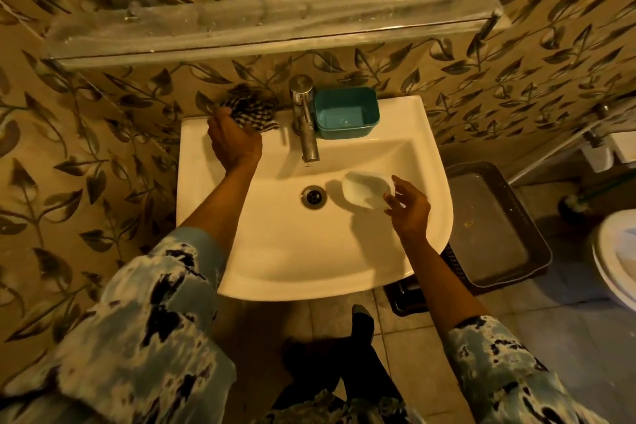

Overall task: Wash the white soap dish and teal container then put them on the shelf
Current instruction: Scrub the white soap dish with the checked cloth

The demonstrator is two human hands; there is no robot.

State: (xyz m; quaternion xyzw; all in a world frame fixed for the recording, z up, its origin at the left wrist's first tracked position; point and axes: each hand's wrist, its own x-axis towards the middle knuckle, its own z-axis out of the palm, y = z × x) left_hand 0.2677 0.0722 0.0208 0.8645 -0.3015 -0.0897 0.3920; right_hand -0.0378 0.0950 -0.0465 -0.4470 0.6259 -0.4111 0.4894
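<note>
Right hand [409, 206] grip pinches white soap dish [366, 193] over sink [275, 251] basin, near drain. Left hand [232, 139] grip curled on checked cloth [249, 110] at back rim. Teal container [346, 112] sits beside tap [304, 117]; shelf [268, 24] above.

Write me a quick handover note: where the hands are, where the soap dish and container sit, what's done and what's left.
Left hand: on the checkered cloth at the sink's back left corner, fingers closing around it.
Right hand: holds the white soap dish by its edge over the sink basin, right of the drain.
Teal container: on the sink ledge, right of the faucet, untouched.
Shelf: nothing on it; no water visibly running.
Left: wash both items, then shelve both.
</note>
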